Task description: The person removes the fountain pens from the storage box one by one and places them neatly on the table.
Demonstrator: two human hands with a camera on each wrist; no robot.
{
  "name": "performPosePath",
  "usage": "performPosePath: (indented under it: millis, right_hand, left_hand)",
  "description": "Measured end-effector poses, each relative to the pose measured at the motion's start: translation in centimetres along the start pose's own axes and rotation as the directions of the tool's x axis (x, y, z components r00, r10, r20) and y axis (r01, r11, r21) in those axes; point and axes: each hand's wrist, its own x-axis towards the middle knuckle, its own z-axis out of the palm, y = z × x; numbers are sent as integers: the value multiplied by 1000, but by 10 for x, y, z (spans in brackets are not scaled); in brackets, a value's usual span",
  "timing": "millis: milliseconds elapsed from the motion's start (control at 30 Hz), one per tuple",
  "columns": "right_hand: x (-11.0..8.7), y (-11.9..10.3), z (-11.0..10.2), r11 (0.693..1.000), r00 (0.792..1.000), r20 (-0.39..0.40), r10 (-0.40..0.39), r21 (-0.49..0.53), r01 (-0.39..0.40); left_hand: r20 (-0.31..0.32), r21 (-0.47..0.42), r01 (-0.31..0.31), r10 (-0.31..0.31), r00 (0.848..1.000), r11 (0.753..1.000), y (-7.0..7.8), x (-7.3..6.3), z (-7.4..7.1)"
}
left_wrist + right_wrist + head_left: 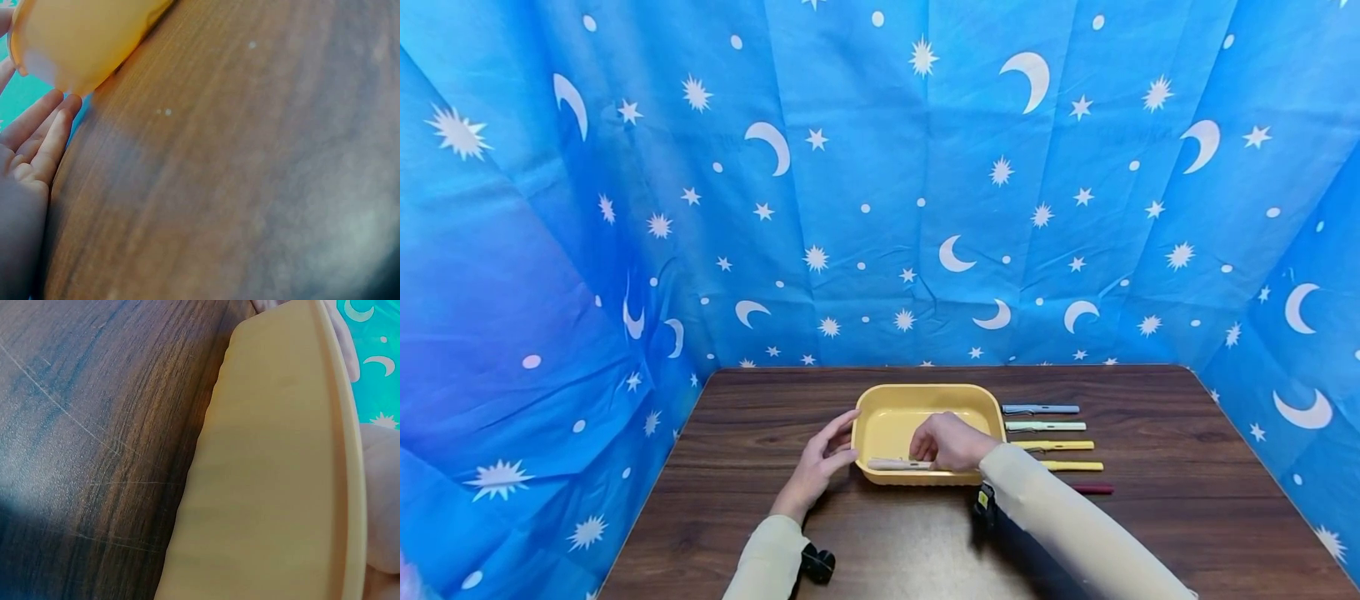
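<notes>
A yellow rectangular tray (887, 421) with rounded corners sits on the wooden table. Along its left side, my left hand (816, 462) rests with fairly straight fingers at the rim; the left wrist view shows fingertips (70, 103) against the outer wall. My right hand (955, 442) reaches down inside the tray, fingers curled, and pinches a pale whitish pen (897, 464) lying lengthwise near the front wall. The pen's right end is hidden by that hand. In the right wrist view the tray's front wall (275, 444) covers most of the right hand (382, 500).
Right of the tray lie several pens in a column: a blue-grey pen (1042, 409), a mint pen (1048, 426), two yellow pens (1063, 445) and a dark red pen (1094, 488), partly behind the right sleeve. A blue star-and-moon cloth (880, 208) hangs around the table (1172, 467).
</notes>
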Motion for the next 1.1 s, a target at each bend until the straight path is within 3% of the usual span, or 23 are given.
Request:
performPosePath:
  millis: [400, 733, 1100]
  right_hand:
    - [-5, 1, 2, 1000, 998, -65, -1, 26, 3]
    - [-8, 2, 2, 998, 990, -130, 54, 45, -49]
    - [-15, 4, -2, 995, 977, -203, 65, 88, -48]
  left_hand:
    - [-8, -7, 5, -5, 1000, 1000, -1, 0, 0]
    - [3, -5, -21, 21, 1000, 1000, -3, 1, -1]
    - [-8, -19, 13, -13, 1000, 1000, -4, 0, -1]
